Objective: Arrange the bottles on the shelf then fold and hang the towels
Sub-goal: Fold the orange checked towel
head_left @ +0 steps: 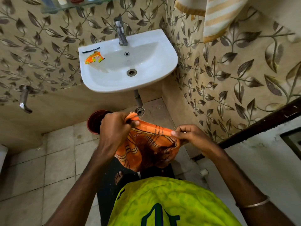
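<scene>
At the centre of the frame both hands hold an orange towel [147, 144] with dark plaid lines. The left hand [114, 128] is closed into a fist around one bunched corner, and a frayed orange tuft sticks out above its thumb. The right hand [190, 136] pinches the top edge of the towel between thumb and fingertips, its other fingers curled loosely. The folded top edge runs taut between the two hands, and the rest of the cloth hangs below them in loose folds, over a dark mat [107, 180] and a bare foot [118, 176].

A thin bangle [254, 204] sits on the right forearm, lower right of the frame. A yellow-green shirt [171, 204] fills the bottom centre.

Above the hands, upper centre, is a white sink [162, 51] with a metal tap [121, 32]; an orange sachet [94, 57] lies on its left rim. At the upper right a striped yellow-and-white towel [218, 18] hangs against the leaf-patterned wall. At the top left edge a glass shelf [53, 8] carries bottles [61, 0], of which only the bases show. Just behind the left hand a dark red tub [93, 122] stands on the tiled floor, and a wall spout [24, 100] is at the left.
</scene>
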`<state>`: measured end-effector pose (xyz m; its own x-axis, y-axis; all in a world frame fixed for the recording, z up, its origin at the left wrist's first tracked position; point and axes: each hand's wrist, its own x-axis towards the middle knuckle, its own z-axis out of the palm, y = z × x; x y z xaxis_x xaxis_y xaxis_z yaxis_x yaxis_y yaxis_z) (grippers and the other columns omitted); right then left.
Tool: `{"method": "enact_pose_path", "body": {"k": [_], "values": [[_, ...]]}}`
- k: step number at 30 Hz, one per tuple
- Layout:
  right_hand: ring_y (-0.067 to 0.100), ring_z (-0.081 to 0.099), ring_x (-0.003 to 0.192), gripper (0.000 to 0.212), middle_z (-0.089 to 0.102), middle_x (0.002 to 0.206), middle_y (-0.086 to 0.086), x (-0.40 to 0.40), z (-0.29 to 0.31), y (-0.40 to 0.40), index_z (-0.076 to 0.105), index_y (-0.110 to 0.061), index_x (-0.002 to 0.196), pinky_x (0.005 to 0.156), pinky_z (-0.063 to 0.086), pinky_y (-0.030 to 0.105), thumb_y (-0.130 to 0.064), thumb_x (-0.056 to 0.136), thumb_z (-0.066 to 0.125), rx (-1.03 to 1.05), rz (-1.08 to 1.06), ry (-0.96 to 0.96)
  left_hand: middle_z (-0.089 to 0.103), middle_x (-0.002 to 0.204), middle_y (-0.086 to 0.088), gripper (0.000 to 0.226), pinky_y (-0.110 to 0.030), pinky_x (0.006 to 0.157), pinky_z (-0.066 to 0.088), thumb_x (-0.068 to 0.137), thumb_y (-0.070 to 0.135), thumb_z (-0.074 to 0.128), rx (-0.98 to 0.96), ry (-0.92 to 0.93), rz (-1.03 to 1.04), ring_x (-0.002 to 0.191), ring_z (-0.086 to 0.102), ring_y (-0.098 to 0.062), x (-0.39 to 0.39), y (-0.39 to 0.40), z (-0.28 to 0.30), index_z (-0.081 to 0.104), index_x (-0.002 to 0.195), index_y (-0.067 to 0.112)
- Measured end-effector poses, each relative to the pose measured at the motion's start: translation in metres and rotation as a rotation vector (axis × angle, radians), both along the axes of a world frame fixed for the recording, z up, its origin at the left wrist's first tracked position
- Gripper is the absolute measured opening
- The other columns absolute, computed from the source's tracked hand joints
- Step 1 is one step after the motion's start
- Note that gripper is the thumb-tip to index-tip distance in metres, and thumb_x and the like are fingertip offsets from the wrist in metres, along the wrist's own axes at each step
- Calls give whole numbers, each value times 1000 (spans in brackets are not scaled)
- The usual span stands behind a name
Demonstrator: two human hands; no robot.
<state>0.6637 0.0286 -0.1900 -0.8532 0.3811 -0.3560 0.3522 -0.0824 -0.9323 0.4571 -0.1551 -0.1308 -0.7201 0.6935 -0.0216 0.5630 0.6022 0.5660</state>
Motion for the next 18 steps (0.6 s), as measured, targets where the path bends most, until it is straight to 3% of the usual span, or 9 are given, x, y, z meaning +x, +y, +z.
{"method": "enact_pose_path", "body": {"k": [2,4,6,8,12,16,18], "values": [[25,60,74,20,64,79,16,-4,4,-1,69,-6,81,69,50,32,-21,95,68,-15,13,16,67,73,8,13,-38,65,56,84,36,77,-77,47,-40,70,64,-13,2,1,-4,71,79,25],[22,60,74,17,66,79,11,-10,5,-4,71,-6,84,64,48,26,-19,94,70,3,51,21,73,91,7,16,-38,73,59,84,32,77,-108,44,-81,84,69,-16,7,4,-6,72,98,27],[16,64,75,14,70,80,4,-15,9,-6,73,-10,84,66,49,24,-20,93,71,28,92,23,68,109,14,50,-32,82,58,81,25,80,-59,-75,-195,94,68,-6,17,8,-7,64,128,30],[14,66,80,14,72,84,1,-19,11,-7,76,-8,89,72,50,26,-21,93,72,70,140,18,66,118,13,63,-22,85,56,80,16,81,10,-287,-324,95,63,8,30,15,-3,57,137,29],[15,69,86,15,75,89,0,-20,16,-4,77,-8,96,79,51,29,-22,94,70,147,216,26,68,126,8,50,-22,94,54,84,13,76,4,-570,-430,115,63,-5,36,23,-7,63,131,25],[21,71,96,14,76,98,5,-12,19,3,76,-10,101,82,54,26,-21,95,70,157,204,24,75,92,3,16,-47,79,59,85,26,77,-53,-402,-453,85,71,-11,33,24,-15,75,99,20],[27,71,97,15,76,97,6,-10,15,2,76,-12,98,86,54,36,-26,91,75,153,206,12,74,80,2,6,-49,69,58,85,22,77,-7,-334,-418,73,70,-12,34,25,-15,75,87,18]]}}
